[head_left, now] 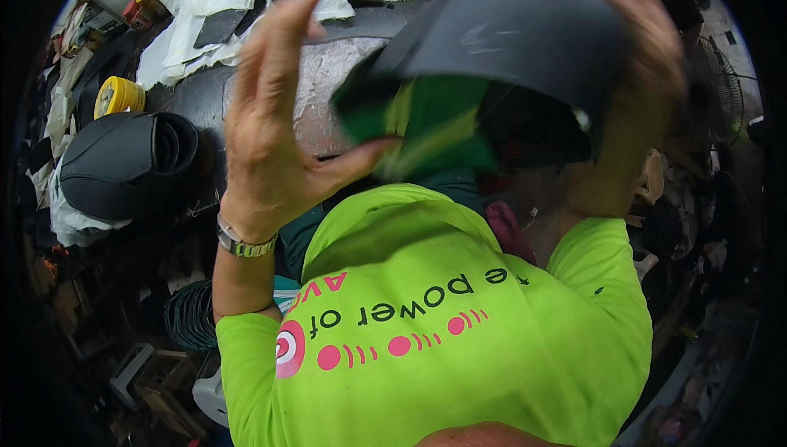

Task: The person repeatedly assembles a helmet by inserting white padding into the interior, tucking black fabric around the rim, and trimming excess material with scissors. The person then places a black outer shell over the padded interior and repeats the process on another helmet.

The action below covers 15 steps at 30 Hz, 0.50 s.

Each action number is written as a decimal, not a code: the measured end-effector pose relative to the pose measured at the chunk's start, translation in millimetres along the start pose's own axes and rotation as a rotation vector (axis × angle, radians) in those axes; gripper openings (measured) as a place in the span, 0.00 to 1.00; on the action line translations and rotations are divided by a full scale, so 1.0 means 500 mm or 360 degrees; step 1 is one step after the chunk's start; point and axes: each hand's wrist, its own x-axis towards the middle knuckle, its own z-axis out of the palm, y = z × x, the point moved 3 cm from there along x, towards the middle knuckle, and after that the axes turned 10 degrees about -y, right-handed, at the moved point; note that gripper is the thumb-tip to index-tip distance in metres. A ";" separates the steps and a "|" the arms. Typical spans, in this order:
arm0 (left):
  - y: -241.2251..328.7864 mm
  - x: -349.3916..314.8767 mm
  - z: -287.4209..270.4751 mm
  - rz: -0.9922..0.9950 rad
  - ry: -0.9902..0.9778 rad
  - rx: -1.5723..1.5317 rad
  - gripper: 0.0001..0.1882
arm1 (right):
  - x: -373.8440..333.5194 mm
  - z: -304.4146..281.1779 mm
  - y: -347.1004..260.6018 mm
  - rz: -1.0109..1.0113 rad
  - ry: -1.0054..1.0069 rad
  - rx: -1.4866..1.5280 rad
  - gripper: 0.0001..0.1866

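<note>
Right hand [643, 29]: grip clasping a curved black sheet [500, 33] by its right side, aloft near the worktop [205, 96]; left hand [275, 127] splayed, apparently unclasped; one-sided hold, I judge, could let the sheet twist or slip.

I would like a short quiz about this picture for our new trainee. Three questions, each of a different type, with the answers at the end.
1. True or false: the left hand has its thumb held apart from the fingers, and a metal watch sits at its wrist.

2. Choose one: which hand grips the black curved piece at its right side in the picture? A) left B) right C) neither

3. Fill in the colour: just above the rolled black piece on the left of the picture stands a ____ tub.

Key:
1. True.
2. B, the right hand, which is blurred.
3. Yellow.
</note>
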 end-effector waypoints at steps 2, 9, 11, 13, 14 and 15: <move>-0.013 -0.021 0.037 -0.0068 -0.0133 -0.0273 0.38 | 0.096 0.051 0.095 0.0239 -0.0174 0.0112 0.17; -0.132 -0.135 0.145 -0.1015 0.0332 -0.0670 0.35 | 0.082 0.193 0.201 -0.0574 0.0148 -0.0253 0.18; -0.124 -0.142 0.154 -0.0942 0.0397 -0.0738 0.38 | 0.039 0.272 0.224 -0.0467 -0.0060 -0.0346 0.24; -0.109 -0.140 0.136 -0.0768 0.0370 -0.0375 0.42 | 0.017 0.316 0.266 -0.0204 -0.0266 -0.0493 0.31; -0.104 -0.135 0.118 -0.0601 0.0319 0.0010 0.43 | 0.012 0.323 0.286 -0.0257 -0.0244 -0.0634 0.32; -0.104 -0.135 0.095 -0.0494 0.0287 0.0213 0.40 | 0.010 0.325 0.305 -0.0331 -0.0261 -0.0790 0.33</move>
